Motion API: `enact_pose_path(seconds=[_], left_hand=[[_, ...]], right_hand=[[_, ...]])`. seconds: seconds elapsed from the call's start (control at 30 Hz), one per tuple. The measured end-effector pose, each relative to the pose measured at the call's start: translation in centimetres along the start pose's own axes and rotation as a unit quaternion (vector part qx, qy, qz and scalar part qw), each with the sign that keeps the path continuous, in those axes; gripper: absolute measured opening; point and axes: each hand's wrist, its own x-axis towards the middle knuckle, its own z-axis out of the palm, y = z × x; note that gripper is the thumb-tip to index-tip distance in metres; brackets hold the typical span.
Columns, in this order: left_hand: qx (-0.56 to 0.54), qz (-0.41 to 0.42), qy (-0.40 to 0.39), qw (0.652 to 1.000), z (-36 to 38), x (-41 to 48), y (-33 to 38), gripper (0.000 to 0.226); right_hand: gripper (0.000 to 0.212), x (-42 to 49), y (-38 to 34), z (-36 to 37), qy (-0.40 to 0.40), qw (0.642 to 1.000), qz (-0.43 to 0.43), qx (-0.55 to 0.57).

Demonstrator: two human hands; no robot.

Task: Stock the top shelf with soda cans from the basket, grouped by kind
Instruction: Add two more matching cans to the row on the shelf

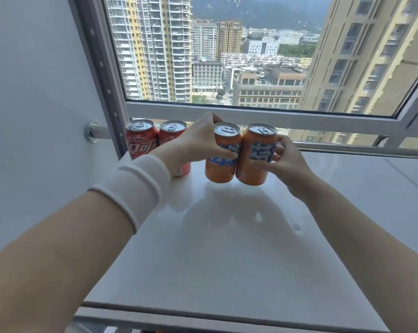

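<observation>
Two red cola cans (140, 138) (171, 132) stand side by side at the back left of the white top shelf (227, 248). To their right are two orange soda cans, touching each other. My left hand (196, 143) grips the left orange can (223, 162), fingers curled round its back and thumb across its front. My right hand (287, 162) holds the right orange can (257, 162) from its right side. Both orange cans lean slightly. The basket is out of view.
A large window (227, 56) with a grey frame rises right behind the cans. A white wall (35, 104) closes the left side, with a metal rail (100, 133) fixed to it. The shelf's front edge (203, 313) lies near the bottom.
</observation>
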Motion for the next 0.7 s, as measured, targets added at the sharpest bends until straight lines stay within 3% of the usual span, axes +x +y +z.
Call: enact_pose_path(seconds=[0.13,0.33,0.5,0.7], left_hand=[[0.05,0.019,-0.018,0.998,-0.3,0.9,-0.5,0.085],[0.142,0.039,-0.008,0.989,-0.8,1.6,-0.5,0.078],[0.283,0.07,0.0,0.957,-0.8,1.8,0.0,0.081],[0.305,0.055,-0.015,0.951,-1.5,2.2,-0.3,0.083]], right_hand=[[0.061,1.0,0.3,0.6,0.008,1.0,0.005,0.017],[0.063,2.1,0.6,1.1,0.013,1.0,0.0,0.008],[0.064,2.7,0.8,0.8,0.01,1.0,-0.001,-0.004],[0.063,3.5,0.9,1.5,-0.003,1.0,-0.002,-0.006]])
